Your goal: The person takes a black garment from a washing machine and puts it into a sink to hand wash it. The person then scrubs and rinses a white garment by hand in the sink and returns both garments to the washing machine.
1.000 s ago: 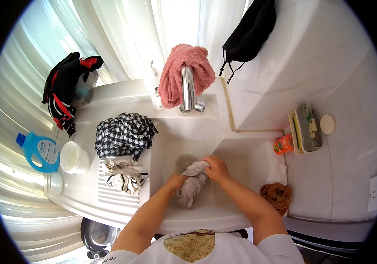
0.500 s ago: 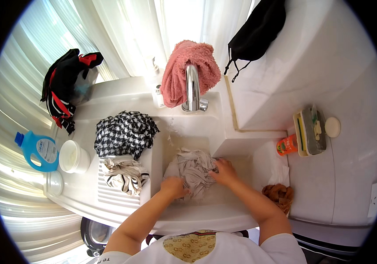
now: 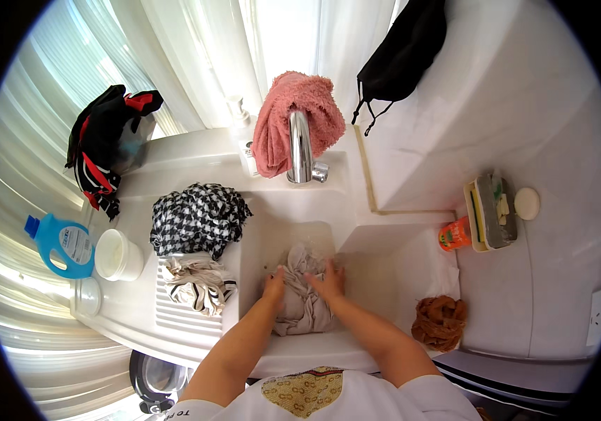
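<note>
The white laundry sink fills the middle of the view, with its ribbed washboard on the left and a chrome tap at the far edge; no water can be seen running from the tap. In the basin lies a wet grey garment, bunched into a long wad near the front wall. Both hands press down on it: the left hand lies flat on its left edge, the right hand on its upper right, fingers spread rather than closed, so neither really grips the cloth.

As a judgement, the wash is in the middle. This one piece is being kneaded, while a black-and-white checked cloth on the far left rim and a striped cloth on the washboard wait beside the basin. Whether those two are already washed cannot be told. A pink towel is draped behind the tap.

Further left stand a blue detergent bottle and a white tub. On the right, near the front, sits a small brown cloth.
</note>
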{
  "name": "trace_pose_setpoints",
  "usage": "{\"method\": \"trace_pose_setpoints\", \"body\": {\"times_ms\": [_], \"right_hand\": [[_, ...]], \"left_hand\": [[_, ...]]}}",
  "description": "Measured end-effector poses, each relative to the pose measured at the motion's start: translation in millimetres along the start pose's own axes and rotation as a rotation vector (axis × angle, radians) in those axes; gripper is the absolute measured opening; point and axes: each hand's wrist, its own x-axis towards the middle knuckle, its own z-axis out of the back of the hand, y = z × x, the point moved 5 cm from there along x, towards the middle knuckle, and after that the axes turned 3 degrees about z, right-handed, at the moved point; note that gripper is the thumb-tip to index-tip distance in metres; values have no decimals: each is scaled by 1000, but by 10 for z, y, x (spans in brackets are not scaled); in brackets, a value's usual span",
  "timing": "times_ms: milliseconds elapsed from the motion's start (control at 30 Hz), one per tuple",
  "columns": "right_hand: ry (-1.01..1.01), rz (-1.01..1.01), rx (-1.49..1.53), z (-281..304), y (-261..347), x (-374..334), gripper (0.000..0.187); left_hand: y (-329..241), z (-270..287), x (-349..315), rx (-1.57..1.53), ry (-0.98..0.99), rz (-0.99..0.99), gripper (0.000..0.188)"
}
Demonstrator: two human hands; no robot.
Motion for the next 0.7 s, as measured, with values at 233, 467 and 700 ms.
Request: {"method": "trace_pose_setpoints", "body": {"times_ms": [233,467,700], "right_hand": [[641,-139,946,89,820,-379,43],[357,299,990,747,762,-164,46],[-231,662,339,766,1058,-531,41]], "left_hand": [[-203,-221,-392,-657,544,135,56],[-408,-399,-658,-727,787,-4,49],[-555,-661,-1233,-709,740,32,45]]}}
